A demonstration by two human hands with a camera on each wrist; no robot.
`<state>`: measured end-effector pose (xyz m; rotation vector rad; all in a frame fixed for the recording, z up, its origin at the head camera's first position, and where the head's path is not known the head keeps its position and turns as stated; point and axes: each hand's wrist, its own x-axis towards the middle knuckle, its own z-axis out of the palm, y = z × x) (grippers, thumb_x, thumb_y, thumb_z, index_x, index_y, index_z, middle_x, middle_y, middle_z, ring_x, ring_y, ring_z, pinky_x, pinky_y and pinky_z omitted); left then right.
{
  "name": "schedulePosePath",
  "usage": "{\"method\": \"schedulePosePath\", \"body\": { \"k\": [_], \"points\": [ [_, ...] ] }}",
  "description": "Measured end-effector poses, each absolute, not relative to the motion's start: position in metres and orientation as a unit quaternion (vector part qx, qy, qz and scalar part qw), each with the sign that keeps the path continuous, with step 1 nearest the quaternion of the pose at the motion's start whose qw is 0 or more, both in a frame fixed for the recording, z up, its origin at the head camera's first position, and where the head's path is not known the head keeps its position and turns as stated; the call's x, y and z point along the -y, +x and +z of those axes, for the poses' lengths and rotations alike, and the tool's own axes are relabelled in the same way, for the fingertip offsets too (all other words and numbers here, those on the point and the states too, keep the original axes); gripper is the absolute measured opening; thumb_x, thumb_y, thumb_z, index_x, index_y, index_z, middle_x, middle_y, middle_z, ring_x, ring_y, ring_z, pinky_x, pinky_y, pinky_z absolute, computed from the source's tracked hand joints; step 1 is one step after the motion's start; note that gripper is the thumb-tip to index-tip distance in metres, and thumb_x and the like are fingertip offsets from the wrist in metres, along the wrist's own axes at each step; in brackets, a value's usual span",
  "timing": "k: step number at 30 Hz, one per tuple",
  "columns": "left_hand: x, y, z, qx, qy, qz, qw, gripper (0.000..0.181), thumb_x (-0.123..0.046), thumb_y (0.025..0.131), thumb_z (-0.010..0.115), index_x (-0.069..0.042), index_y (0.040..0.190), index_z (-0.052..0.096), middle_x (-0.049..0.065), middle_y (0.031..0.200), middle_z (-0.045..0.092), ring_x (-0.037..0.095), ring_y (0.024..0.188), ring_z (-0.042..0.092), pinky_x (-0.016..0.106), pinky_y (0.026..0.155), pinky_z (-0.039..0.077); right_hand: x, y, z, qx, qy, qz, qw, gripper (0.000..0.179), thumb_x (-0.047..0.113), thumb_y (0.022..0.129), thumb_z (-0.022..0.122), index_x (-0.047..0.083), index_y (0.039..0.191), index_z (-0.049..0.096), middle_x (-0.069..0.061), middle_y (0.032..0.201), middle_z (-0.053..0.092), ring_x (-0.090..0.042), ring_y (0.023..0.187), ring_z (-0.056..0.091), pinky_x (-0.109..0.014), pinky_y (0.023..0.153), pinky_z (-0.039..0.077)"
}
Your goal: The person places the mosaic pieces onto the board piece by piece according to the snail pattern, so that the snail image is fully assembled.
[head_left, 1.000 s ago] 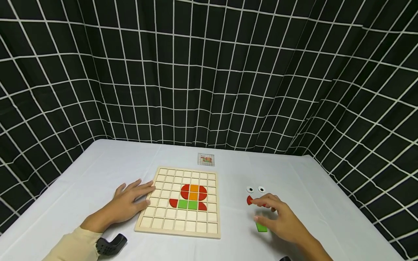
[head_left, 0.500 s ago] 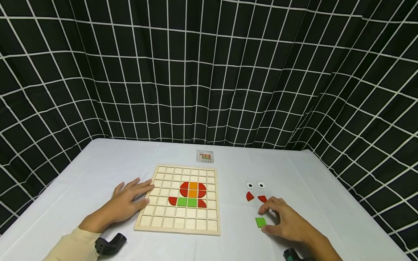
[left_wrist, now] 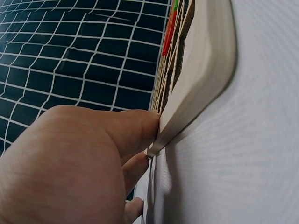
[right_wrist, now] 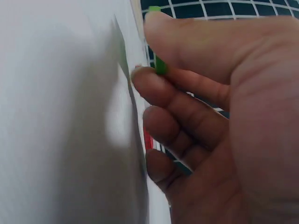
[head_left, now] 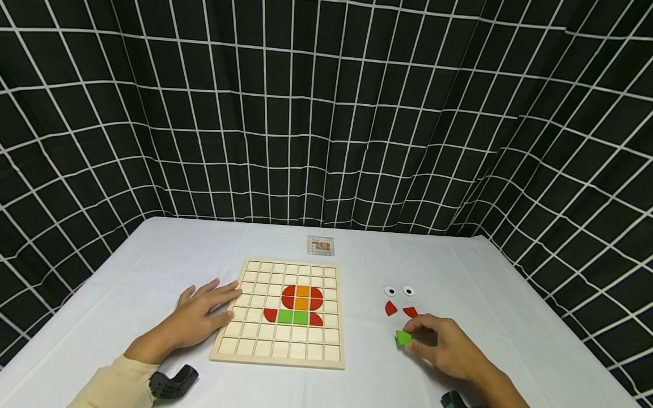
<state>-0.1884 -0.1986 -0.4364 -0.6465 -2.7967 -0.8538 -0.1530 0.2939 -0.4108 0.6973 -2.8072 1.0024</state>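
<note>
Between thumb and fingers my right hand (head_left: 442,345) pinches a green square tile (head_left: 403,338), tilted up over the white cloth; in the right wrist view part of the green tile (right_wrist: 160,65) shows between thumb and fingertip. My left hand (head_left: 201,318) lies with spread, fairly straight fingers against the left edge of a wooden grid board (head_left: 272,361); the left wrist view has its fingertips touching the board's side (left_wrist: 205,65). Red rounded pieces (head_left: 316,294), orange squares (head_left: 302,303) and green squares (head_left: 293,317) sit in the board's cells.
Beyond the right hand lie two red wedge pieces (head_left: 390,308) and two white eye discs (head_left: 390,291). A small pattern card (head_left: 321,246) lies behind the board. Black curtains with a white grid (head_left: 285,113) surround the table.
My right hand moved back from the red wedges to the green square tile, took it between thumb and fingers and tilted it up. The left hand stayed at the board's edge.
</note>
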Motion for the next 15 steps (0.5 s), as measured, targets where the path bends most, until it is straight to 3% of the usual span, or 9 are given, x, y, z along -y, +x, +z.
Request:
{"method": "schedulePosePath", "body": {
  "k": [7, 15],
  "points": [
    [0.199, -0.189, -0.435, 0.932, -0.212, -0.285, 0.074, 0.041, -0.028, 0.094, 0.062, -0.012, 0.132, 0.061, 0.009, 0.144, 0.047, 0.046, 0.135, 0.027, 0.068, 0.102, 0.002, -0.283, -0.156, -0.412, 0.877, 0.277, 0.358, 0.158, 0.031, 0.006, 0.075, 0.083, 0.016, 0.102, 0.072, 0.011, 0.088, 0.064, -0.014, 0.075, 0.056, -0.026, 0.066, 0.046],
    [0.199, -0.188, -0.437, 0.928, -0.221, -0.286, 0.084, 0.04, -0.028, 0.093, 0.062, -0.012, 0.13, 0.063, 0.009, 0.142, 0.049, 0.045, 0.134, 0.03, 0.069, 0.101, 0.005, -0.257, -0.161, -0.4, 0.867, 0.28, 0.378, 0.164, 0.029, 0.003, 0.075, 0.082, 0.017, 0.099, 0.073, 0.011, 0.094, 0.067, -0.017, 0.076, 0.056, -0.028, 0.066, 0.047]
  ]
}}
